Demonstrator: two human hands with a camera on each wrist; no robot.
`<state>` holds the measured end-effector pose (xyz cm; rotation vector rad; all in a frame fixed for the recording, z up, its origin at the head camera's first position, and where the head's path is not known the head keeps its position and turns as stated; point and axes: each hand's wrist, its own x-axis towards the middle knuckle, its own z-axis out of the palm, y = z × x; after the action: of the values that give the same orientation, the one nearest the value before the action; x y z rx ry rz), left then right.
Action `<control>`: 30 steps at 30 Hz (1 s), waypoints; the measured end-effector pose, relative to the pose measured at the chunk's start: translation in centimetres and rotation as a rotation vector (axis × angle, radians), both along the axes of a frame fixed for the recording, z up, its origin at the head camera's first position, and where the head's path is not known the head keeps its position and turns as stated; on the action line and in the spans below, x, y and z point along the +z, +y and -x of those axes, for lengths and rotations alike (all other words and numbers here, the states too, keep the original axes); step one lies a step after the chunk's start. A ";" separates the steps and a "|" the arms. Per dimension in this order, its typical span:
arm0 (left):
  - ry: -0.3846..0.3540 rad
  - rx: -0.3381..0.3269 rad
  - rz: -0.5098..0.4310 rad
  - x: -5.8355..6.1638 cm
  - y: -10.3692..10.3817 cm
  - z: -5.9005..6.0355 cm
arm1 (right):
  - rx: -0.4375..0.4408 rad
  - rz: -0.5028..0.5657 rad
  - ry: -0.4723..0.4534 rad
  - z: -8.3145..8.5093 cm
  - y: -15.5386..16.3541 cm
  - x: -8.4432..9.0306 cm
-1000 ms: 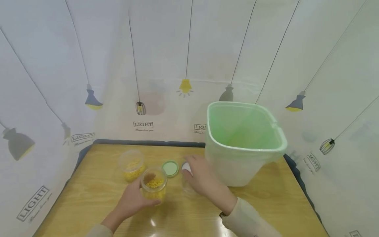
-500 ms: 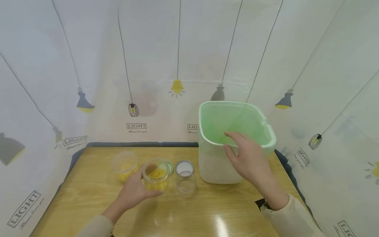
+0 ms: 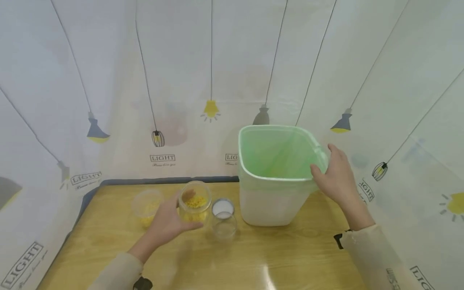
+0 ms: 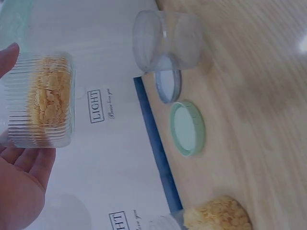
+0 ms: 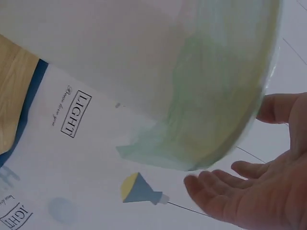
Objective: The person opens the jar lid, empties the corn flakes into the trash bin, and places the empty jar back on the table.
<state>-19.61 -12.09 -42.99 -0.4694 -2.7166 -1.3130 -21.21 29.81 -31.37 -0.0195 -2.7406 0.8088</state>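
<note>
My left hand (image 3: 168, 220) grips a clear ribbed jar (image 3: 195, 212) partly filled with yellow flakes, held above the table with its mouth uncovered. In the left wrist view the thumb and fingers lie on opposite sides of the jar (image 4: 41, 100). My right hand (image 3: 337, 176) is at the right rim of a white bin (image 3: 268, 205) with a green translucent liner (image 5: 201, 115) over its edge. In the right wrist view the thumb is at the rim, while the spread fingers (image 5: 206, 187) lie outside the corner; whether they touch it I cannot tell.
An uncovered clear jar (image 3: 224, 230) stands in front of a white lid (image 3: 222, 206). A green lid (image 4: 188, 128) lies beside these, hidden by the held jar in the head view. Another jar of yellow flakes (image 3: 146, 209) stands at left. A printed backdrop (image 3: 203, 153) surrounds the table.
The right hand has left the uncovered jar and white lid and moved right to the bin's far rim. The left hand still holds the flake jar, now slightly higher.
</note>
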 end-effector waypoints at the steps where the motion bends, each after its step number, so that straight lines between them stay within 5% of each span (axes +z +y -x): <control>1: 0.002 0.002 0.003 0.2 0.2 0.1 | -0.017 0.028 -0.022 0.1 0.3 -0.3; 12: 0.080 0.028 0.114 5.1 2.5 2.3 | -0.116 0.203 -0.219 -0.2 1.4 -1.5; 30: 0.088 0.020 0.199 10.0 5.6 5.3 | 0.069 0.570 -0.538 -0.4 3.1 -1.4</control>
<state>-24.90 -6.46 -32.97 -0.5012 -2.7829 -0.9964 -20.83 32.86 -32.79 -0.2994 -2.8691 1.8024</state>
